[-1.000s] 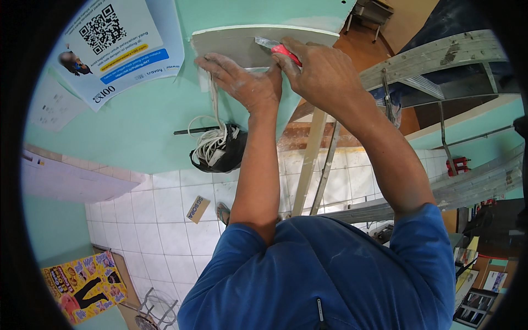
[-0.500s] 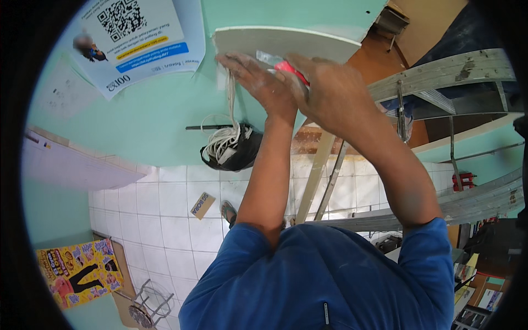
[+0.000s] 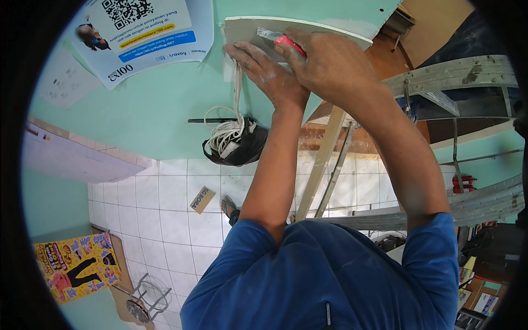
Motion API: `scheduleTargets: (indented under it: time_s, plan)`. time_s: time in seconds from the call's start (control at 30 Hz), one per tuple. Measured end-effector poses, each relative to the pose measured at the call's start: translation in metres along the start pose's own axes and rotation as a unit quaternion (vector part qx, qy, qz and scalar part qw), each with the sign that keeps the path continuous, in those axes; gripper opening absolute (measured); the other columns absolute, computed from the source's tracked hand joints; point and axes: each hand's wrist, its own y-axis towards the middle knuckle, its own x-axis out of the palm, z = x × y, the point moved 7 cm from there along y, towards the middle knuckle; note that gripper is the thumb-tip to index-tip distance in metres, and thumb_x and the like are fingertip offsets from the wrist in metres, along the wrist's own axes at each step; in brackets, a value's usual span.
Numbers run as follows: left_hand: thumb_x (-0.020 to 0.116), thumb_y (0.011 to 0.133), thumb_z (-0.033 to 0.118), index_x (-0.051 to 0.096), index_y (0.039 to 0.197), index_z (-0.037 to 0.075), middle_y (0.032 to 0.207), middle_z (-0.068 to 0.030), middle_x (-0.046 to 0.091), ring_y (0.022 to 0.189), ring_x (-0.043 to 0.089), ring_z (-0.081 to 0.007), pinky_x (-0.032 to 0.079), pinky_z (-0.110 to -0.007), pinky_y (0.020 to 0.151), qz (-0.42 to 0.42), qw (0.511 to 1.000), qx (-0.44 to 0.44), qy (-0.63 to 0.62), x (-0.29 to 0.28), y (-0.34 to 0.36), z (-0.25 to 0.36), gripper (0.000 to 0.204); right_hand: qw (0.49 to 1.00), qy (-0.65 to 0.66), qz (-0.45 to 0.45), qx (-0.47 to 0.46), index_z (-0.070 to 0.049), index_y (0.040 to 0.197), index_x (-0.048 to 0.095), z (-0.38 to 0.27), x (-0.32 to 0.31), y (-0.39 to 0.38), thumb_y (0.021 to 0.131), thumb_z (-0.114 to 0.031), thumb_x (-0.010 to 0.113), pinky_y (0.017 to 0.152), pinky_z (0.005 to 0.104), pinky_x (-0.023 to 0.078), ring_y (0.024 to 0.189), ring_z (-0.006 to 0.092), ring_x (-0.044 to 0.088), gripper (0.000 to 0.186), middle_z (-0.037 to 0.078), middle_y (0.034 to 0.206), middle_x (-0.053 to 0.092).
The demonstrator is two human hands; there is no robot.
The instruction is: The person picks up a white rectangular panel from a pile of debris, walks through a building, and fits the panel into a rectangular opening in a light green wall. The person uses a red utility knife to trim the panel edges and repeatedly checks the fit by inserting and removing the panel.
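A grey board with a white edge (image 3: 242, 32) stands out from the green wall at the top. My left hand (image 3: 269, 77) lies along its near edge, fingers stretched out and pressed flat against it. In my right hand (image 3: 335, 63) is a red-handled utility knife (image 3: 289, 43), its pale tip pointing left over the board's grey face. The two hands touch or nearly touch, the right thumb just above the left hand. White cables (image 3: 237, 93) run down from beneath the left fingertips into a black bag (image 3: 242, 153).
An aluminium ladder (image 3: 456, 74) spans the right side, with a wooden strip (image 3: 324, 159) left of it. A printed poster (image 3: 154, 47) hangs on the wall. Below are white floor tiles (image 3: 181, 231), a cardboard piece (image 3: 202, 199) and a metal stool (image 3: 146, 302).
My right hand has shifted the knife slightly farther up and left across the board. My left hand keeps its place on the board's edge. The whole view has shifted a little.
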Motion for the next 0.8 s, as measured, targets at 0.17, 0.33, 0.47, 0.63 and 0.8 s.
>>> scheduleTargets:
  time_s: [0.17, 0.33, 0.47, 0.63, 0.8]
  plan:
    - [0.067, 0.092, 0.036, -0.004, 0.155, -0.008, 0.160, -0.0350, -0.008, 0.151, -0.001, -0.0503, 0.010, -0.056, 0.122, 0.000, 1.000, -0.002, -0.020, 0.001, 0.001, -0.003, 0.104, 1.000, -0.006, 0.010, -0.017, -0.004, 0.118, 0.070, 0.001, 0.000, 0.002, 0.098, -0.036, 0.056, 0.076, 0.0480, 0.054, 0.079, 0.0389, 0.069, 0.040, 0.022, 0.082, 0.071]
    - [0.070, 0.089, 0.033, -0.002, 0.155, -0.008, 0.160, -0.0366, -0.006, 0.150, 0.000, -0.0517, 0.011, -0.057, 0.121, 0.019, 0.998, 0.050, 0.017, -0.003, -0.001, 0.002, 0.106, 0.999, -0.026, 0.023, -0.033, -0.006, 0.119, 0.070, 0.003, -0.001, 0.001, 0.097, -0.035, 0.057, 0.073, 0.0470, 0.054, 0.077, 0.0392, 0.068, 0.039, 0.022, 0.080, 0.070]
    - [0.074, 0.084, 0.034, -0.001, 0.156, -0.007, 0.159, -0.0381, -0.003, 0.150, 0.001, -0.0523, 0.011, -0.058, 0.121, 0.013, 1.000, 0.021, 0.002, -0.004, 0.000, 0.001, 0.111, 1.000, -0.008, 0.015, -0.017, -0.007, 0.119, 0.070, 0.010, -0.003, -0.002, 0.097, -0.036, 0.057, 0.072, 0.0473, 0.054, 0.077, 0.0392, 0.069, 0.039, 0.022, 0.081, 0.070]
    - [0.076, 0.082, 0.036, 0.000, 0.156, -0.006, 0.159, -0.0394, -0.002, 0.149, 0.003, -0.0548, 0.015, -0.062, 0.118, 0.032, 0.999, 0.021, 0.009, -0.003, 0.002, 0.002, 0.114, 0.999, -0.004, 0.032, -0.020, -0.008, 0.120, 0.070, 0.016, -0.006, -0.008, 0.097, -0.038, 0.059, 0.072, 0.0476, 0.055, 0.078, 0.0378, 0.069, 0.040, 0.022, 0.083, 0.071]
    - [0.076, 0.081, 0.035, 0.000, 0.156, -0.005, 0.158, -0.0415, -0.001, 0.147, 0.004, -0.0577, 0.017, -0.065, 0.116, 0.044, 0.997, 0.046, 0.036, -0.002, 0.001, 0.002, 0.115, 0.999, -0.029, 0.030, 0.009, -0.009, 0.122, 0.069, 0.024, -0.003, -0.013, 0.097, -0.039, 0.059, 0.071, 0.0461, 0.055, 0.076, 0.0366, 0.070, 0.040, 0.020, 0.082, 0.071]
